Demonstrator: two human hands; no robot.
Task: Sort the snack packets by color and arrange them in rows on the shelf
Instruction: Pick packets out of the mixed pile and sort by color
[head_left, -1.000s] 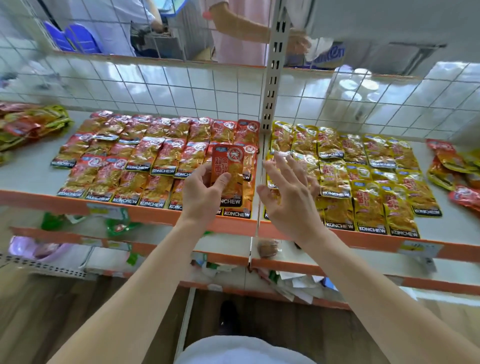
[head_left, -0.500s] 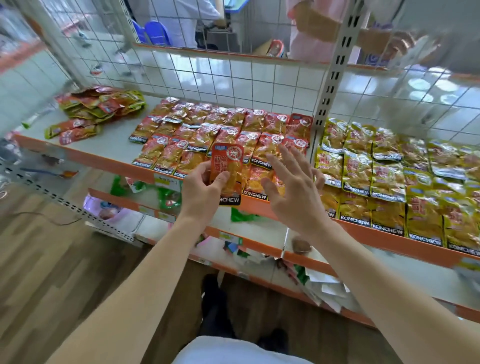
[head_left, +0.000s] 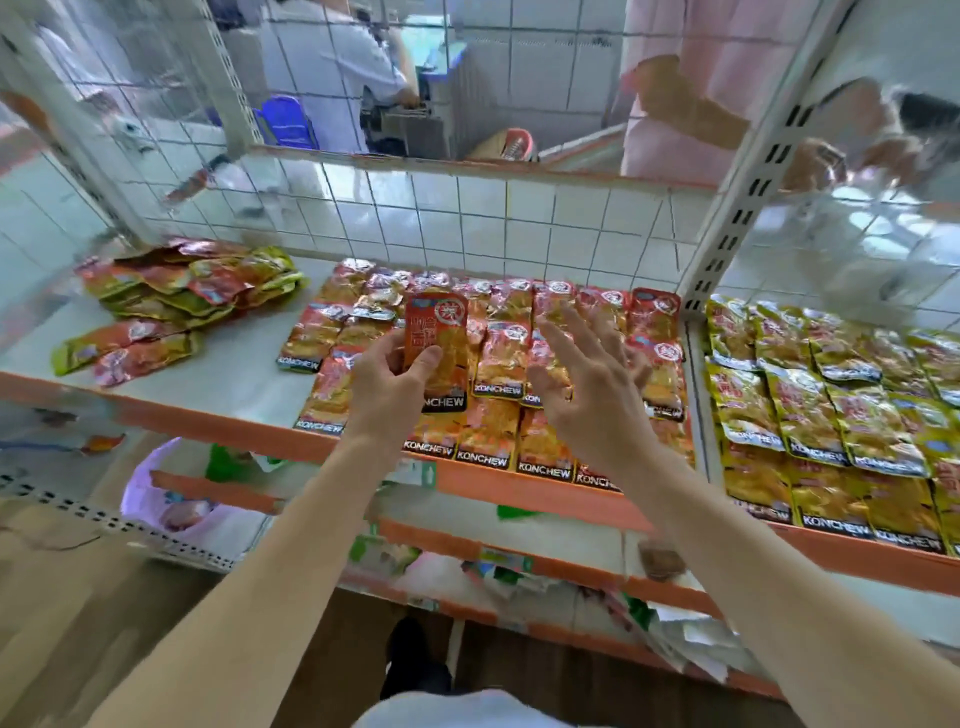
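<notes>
The left hand (head_left: 392, 387) is clamped on one red snack packet (head_left: 437, 345), thumb across the lower front and fingers behind, holding it upright above the red rows (head_left: 498, 364) with the "KONCHEW" band at the bottom edge. The right hand (head_left: 587, 384) is empty, fingers spread apart and extended forward, palm turned toward the left, positioned over the right part of the red rows (contact with the packets beneath cannot be determined).

The red rows lie flat on the shelf (head_left: 218, 374), overlapping front to back, from near the middle of the shelf up to the white slotted upright (head_left: 748, 192). To the right of that upright, the yellow rows (head_left: 831, 405) are laid out the same way on the adjoining shelf section. At the left end of the shelf, well apart from the red rows, an unsorted pile (head_left: 192, 286) of mixed red and yellow-green packets rests near the wire grid back panel (head_left: 467, 213), with a few loose packets (head_left: 130, 348) just in front of it. The shelf has an orange front edge (head_left: 208, 421). A lower shelf (head_left: 519, 525) below carries scattered wrappers and paper.
</notes>
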